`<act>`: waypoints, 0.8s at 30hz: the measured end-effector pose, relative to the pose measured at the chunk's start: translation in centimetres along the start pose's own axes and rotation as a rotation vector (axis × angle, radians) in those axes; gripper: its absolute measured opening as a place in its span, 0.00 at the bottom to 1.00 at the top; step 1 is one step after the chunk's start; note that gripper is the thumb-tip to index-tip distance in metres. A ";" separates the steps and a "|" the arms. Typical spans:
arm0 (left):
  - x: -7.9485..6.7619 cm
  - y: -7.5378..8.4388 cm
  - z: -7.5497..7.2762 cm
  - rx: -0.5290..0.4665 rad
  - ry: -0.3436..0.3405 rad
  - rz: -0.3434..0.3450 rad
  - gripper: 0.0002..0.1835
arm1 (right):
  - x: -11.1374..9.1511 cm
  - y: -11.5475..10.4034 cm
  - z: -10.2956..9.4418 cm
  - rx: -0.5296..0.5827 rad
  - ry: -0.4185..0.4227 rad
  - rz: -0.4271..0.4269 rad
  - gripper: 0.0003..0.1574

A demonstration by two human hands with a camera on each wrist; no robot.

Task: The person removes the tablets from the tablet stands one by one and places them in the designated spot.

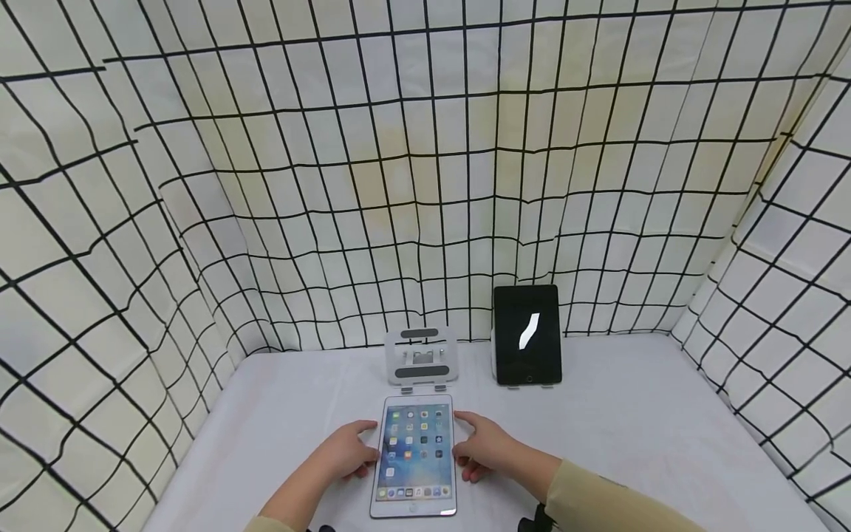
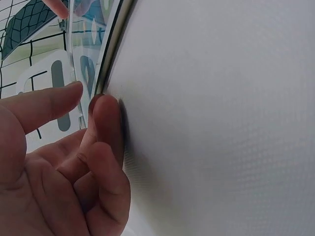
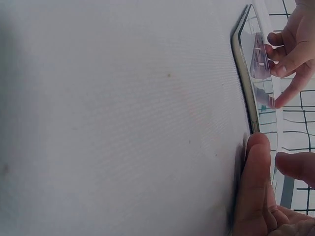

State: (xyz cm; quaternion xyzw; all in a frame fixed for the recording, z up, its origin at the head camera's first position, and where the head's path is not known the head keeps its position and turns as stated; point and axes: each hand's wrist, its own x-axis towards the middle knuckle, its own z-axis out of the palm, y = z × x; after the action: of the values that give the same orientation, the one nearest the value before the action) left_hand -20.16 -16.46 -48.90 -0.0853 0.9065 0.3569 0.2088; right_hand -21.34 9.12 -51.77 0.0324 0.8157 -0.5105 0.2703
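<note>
A white tablet (image 1: 414, 454) lies face up near the front of the white table, its screen lit with rows of app icons. My left hand (image 1: 347, 448) holds it at the left long edge with bent fingers. In the left wrist view, fingertips (image 2: 106, 118) meet the tablet's rim, and one finger stretches out above them. On the opposite long edge my right hand (image 1: 485, 447) holds the tablet, with one finger reaching toward its upper corner. A fingertip (image 3: 258, 142) presses at the tablet's side in the right wrist view. The undersides of the fingers are partly hidden in the head view.
Just behind the tablet stands a light grey tablet stand (image 1: 422, 357) with dark pads. To its right, a black tablet (image 1: 527, 336) with a dark screen leans upright on a stand. Walls (image 1: 425, 177) of white cloth with black grid lines enclose the table's back and sides.
</note>
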 end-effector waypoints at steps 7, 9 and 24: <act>0.3 -0.5 -0.4 -0.010 0.039 0.058 0.27 | -0.7 -0.2 -0.9 -0.045 0.016 -0.089 0.40; 0.4 -0.5 -0.5 -0.015 0.041 0.071 0.27 | -0.8 0.0 -1.2 -0.060 0.021 -0.120 0.37; 0.2 1.2 0.2 0.006 0.084 0.150 0.24 | -1.7 1.4 -4.5 -0.109 0.054 -0.256 0.25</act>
State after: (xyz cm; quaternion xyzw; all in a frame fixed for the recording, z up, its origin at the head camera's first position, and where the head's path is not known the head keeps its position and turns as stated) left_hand -20.65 -15.40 -48.37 -0.0316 0.9194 0.3650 0.1434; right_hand -21.32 13.97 -50.58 -0.0729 0.8467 -0.4946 0.1823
